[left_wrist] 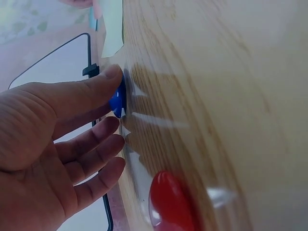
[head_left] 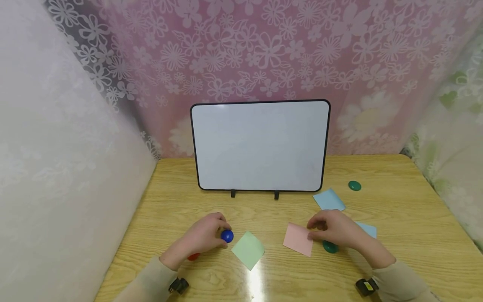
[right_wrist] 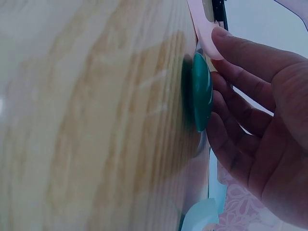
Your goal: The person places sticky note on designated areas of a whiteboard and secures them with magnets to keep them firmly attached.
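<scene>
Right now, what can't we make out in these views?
- Red magnet: head view, mostly hidden under the left hand.
- Green magnet: head view, partly covered by the right hand.
- Second blue note: head view, mostly behind the right hand.
- Whiteboard: left wrist view, cut off by hand.

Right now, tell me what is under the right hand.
Under the right hand: a green magnet on the table and the pink note's edge. Anything under the palm is hidden.

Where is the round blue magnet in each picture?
Head view: the round blue plastic magnet lies low and left of centre, at the left hand's fingertips.
Left wrist view: upper middle, under the thumb.
Right wrist view: not in it.
Shared landmark: the black-framed whiteboard.
</scene>
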